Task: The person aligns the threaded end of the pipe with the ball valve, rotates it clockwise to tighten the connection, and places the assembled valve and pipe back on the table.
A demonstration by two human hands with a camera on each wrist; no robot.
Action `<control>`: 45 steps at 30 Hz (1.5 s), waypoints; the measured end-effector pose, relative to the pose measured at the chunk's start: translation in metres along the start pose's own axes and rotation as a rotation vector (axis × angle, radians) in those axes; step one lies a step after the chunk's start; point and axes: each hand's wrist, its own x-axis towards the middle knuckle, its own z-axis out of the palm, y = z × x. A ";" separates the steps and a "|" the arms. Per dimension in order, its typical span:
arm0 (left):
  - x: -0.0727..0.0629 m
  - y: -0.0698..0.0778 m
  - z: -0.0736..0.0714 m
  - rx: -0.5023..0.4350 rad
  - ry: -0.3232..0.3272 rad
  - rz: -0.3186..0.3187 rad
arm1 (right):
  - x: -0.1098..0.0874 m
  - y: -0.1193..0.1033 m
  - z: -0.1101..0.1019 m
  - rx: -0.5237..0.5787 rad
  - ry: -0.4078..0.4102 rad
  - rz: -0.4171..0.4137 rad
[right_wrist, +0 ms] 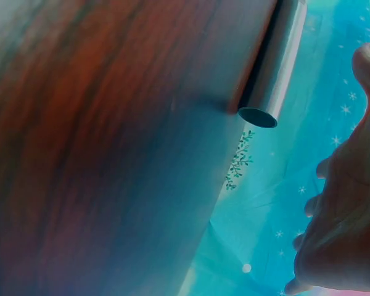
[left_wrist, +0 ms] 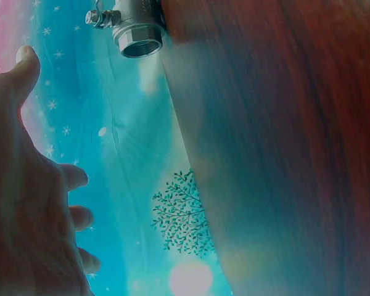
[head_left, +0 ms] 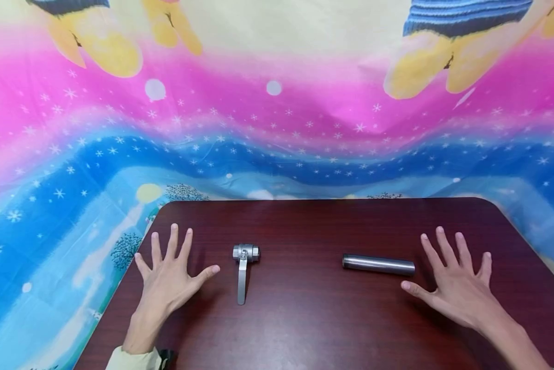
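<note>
A metal ball valve point(head_left: 246, 253) with a long flat lever handle point(head_left: 242, 285) lies on the table, its lever pointing toward the near edge. In the left wrist view the valve point(left_wrist: 139, 31) shows a threaded open end. My left hand point(head_left: 168, 280) is left of the valve, fingers spread, touching nothing I can see. Right of the middle lies a short metal pipe point(head_left: 378, 264), roughly sideways; its hollow end point(right_wrist: 258, 117) shows in the right wrist view. Beside that pipe, on its right, my right hand point(head_left: 459, 290) has its fingers spread and holds nothing.
The dark reddish wooden table point(head_left: 295, 318) has rounded far corners. Behind it and along its sides hangs a pink and blue cloth point(head_left: 258, 118) printed with snowflakes. A pale sleeve cuff point(head_left: 133, 358) covers the left wrist.
</note>
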 end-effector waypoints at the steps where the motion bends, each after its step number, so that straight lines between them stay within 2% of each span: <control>1: 0.000 0.000 0.000 -0.003 -0.003 0.000 | 0.000 0.000 0.000 -0.001 -0.001 0.002; 18: 0.006 0.011 0.006 -0.025 -0.034 0.000 | 0.003 -0.008 0.006 0.017 0.001 -0.013; 27: 0.011 0.015 0.009 -0.036 -0.049 0.027 | 0.011 -0.014 0.005 0.053 -0.047 -0.016; 37: 0.018 0.013 0.014 -0.135 -0.103 0.127 | 0.021 -0.019 0.003 0.134 -0.118 -0.073; 45: 0.025 0.014 0.017 -0.213 -0.127 0.233 | 0.029 -0.021 0.005 0.200 -0.114 -0.128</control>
